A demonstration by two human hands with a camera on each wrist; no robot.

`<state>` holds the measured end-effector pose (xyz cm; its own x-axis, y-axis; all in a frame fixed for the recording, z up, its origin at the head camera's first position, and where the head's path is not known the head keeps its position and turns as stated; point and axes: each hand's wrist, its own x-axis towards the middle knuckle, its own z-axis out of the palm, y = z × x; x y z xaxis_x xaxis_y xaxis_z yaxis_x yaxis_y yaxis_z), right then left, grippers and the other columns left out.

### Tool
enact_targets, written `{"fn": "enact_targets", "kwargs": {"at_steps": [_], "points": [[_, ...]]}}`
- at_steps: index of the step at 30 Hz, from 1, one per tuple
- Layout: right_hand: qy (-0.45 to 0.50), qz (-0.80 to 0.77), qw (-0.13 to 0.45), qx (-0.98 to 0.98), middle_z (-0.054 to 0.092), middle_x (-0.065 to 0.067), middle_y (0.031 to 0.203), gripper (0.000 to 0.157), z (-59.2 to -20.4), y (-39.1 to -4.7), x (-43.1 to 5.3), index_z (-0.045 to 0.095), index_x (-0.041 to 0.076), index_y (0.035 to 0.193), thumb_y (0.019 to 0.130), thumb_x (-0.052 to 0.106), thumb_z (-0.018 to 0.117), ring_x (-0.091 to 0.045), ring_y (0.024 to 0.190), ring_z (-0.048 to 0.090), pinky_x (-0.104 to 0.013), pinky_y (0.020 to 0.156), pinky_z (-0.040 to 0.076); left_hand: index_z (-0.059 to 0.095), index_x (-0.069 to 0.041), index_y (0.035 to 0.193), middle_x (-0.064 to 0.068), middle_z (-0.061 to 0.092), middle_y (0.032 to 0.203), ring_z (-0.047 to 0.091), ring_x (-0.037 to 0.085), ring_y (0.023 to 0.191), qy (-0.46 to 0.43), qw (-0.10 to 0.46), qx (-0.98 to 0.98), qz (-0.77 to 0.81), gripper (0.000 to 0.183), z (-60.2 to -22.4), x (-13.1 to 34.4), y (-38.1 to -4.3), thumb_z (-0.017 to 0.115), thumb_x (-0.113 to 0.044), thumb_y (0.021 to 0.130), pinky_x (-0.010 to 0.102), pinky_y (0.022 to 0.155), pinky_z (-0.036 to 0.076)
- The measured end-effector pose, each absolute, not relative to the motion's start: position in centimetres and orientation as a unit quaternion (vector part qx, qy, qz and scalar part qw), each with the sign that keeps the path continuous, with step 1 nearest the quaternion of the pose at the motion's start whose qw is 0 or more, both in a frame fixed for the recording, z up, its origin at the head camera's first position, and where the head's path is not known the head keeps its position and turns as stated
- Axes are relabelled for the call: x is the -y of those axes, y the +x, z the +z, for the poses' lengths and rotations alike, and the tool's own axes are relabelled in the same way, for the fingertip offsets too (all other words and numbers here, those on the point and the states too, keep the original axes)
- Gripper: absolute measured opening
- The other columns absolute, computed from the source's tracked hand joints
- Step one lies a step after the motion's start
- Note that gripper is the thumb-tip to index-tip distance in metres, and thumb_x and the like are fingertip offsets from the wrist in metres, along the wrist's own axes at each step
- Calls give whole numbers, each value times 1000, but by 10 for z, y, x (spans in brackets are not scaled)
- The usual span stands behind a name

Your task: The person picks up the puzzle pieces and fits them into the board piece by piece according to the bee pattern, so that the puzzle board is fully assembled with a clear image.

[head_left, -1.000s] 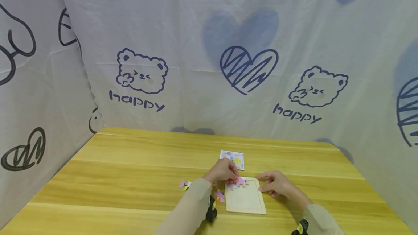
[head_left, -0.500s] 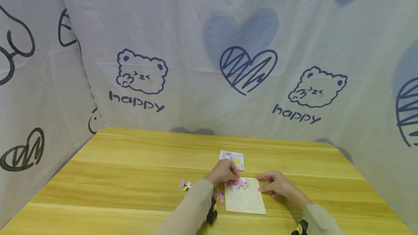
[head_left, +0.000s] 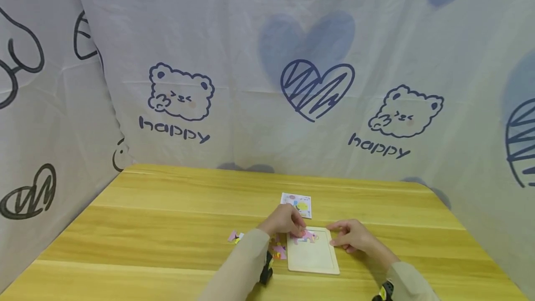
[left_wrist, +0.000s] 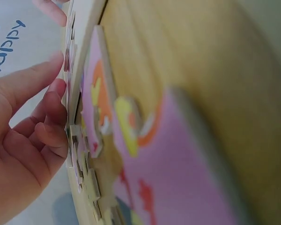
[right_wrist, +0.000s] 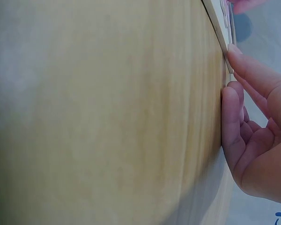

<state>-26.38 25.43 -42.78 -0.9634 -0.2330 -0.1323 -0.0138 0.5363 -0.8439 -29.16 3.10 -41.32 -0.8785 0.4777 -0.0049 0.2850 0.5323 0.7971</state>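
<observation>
A pale wooden puzzle tray (head_left: 311,260) lies flat on the table. Several joined pink puzzle pieces (head_left: 309,236) sit along its far left part. Over that corner my left hand (head_left: 282,220) pinches a puzzle piece with red marks (head_left: 302,233), thumb and fingertips close together at the tray's surface. Its palm shows in the left wrist view, beside loose pink pieces (left_wrist: 178,164). At the tray's far right corner, my right hand (head_left: 356,237) touches the edge with its index finger and thumb; its other fingers bend against the tabletop in the right wrist view.
Loose puzzle pieces (head_left: 279,251) lie just left of the tray, partly hidden by the left forearm. More pieces (head_left: 233,236) are further left. A printed picture card (head_left: 306,201) lies beyond the tray. A patterned cloth (head_left: 251,129) hangs behind the table (head_left: 167,208).
My left hand has shifted very slightly left at the tray's far left corner, and the joined pieces show a little differently beneath its fingertips. The right hand stays at the tray's edge.
</observation>
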Motion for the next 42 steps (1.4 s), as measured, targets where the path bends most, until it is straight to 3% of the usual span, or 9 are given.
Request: {"fn": "enact_targets", "kwargs": {"at_steps": [10,42], "points": [[-63,-479,118,-868,46,-1,59,44,-426,-263,-253,59,-4,110,71,8,75,-8,45,42,-18,39,35,70,-6,74,-2,56,59,49,8,48,223,135,-873,411,13,-411,-33,-289,77,-1,65,19,44,41],[-79,-485,119,-863,45,0,58,46,-428,-264,-255,58,-6,111,70,9,75,-7,45,41,-18,38,34,70,-1,79,-2,55,62,44,6,51,253,102,-888,369,22,-408,-32,-288,81,-3,60,17,46,39]]}}
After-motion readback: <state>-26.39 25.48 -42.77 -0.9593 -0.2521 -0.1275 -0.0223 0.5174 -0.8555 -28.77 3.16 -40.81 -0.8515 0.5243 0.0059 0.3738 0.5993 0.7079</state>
